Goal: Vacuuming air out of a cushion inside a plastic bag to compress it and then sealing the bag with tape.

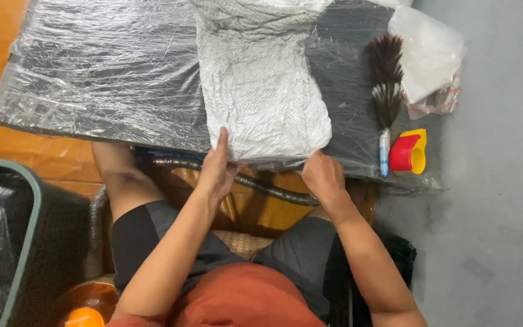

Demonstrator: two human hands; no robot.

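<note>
- Counter (92,72): we see a dark board wrapped in clear film, spanning the upper frame.
- White woven cloth (261,91): we see it lying folded on the counter's middle, its near end at the front edge.
- Left hand (216,169): we see it gripping the cloth's near left corner, thumb on top.
- Right hand (322,175): we see it pinching the near right corner.
- Feather brush (386,91): lies right of the cloth, apart.
- Red-and-yellow tape dispenser (410,151): sits just beside the brush handle.

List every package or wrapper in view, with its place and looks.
Bagged white fabric: table centre, clear plastic, near edge held by left hand and right hand.
White plastic bag: top right, crumpled.
Plastic wrap: clear film over dark table.
No labels, signs or screens.
</note>
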